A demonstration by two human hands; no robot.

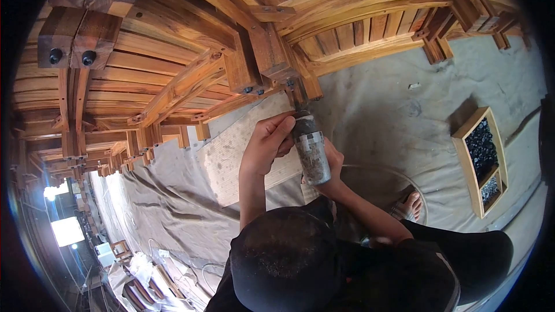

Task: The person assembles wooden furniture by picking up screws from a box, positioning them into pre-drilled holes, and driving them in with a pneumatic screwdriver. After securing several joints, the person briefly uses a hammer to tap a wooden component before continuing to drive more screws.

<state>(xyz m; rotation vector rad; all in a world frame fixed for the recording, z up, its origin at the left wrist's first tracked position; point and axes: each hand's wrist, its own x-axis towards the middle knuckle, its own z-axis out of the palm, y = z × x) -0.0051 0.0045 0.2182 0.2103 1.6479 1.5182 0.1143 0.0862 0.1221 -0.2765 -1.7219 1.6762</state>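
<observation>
A grey cylindrical tool (pixel 313 153), worn and wrapped with a lighter band, stands nearly upright with its top end near the underside of a wooden frame. My left hand (pixel 270 143) is closed at the tool's upper left side, thumb and forefinger against its top end. Partly hidden behind the tool, my right hand (pixel 330 163) is wrapped round its lower part. Just above is a wooden leg end (pixel 277 72) with dark bolt-like pieces (pixel 254 91) at its tip. Whatever lies between the tool's end and the wood is hard to make out.
Slatted wooden furniture (pixel 191 78) spans the top and left. A wooden tray (pixel 461 133) with black and silvery small parts lies at right on the grey cloth (pixel 376 98). A pale board (pixel 225 167) lies behind my left hand. A hose (pixel 425 205) curves near a foot (pixel 411 205).
</observation>
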